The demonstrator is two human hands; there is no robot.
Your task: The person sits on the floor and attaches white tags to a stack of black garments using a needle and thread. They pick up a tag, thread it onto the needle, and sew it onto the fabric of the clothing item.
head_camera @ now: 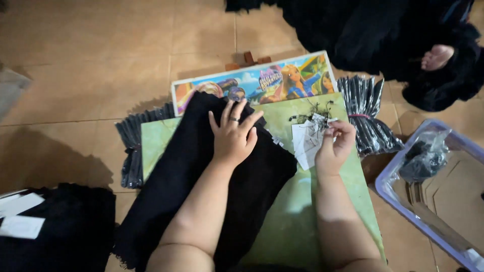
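My left hand lies flat, fingers spread, on a folded black cloth that drapes over a green board. A ring shows on one finger. My right hand pinches at a small pile of white paper tags with black strings, which rest on the green board to the right of the cloth.
A colourful picture board lies behind the green one. Bundles of clear plastic sleeves flank the boards. A clear plastic bin stands at the right. Black cloth with white tags is stacked at the left. Another person's foot shows among black fabric at the back.
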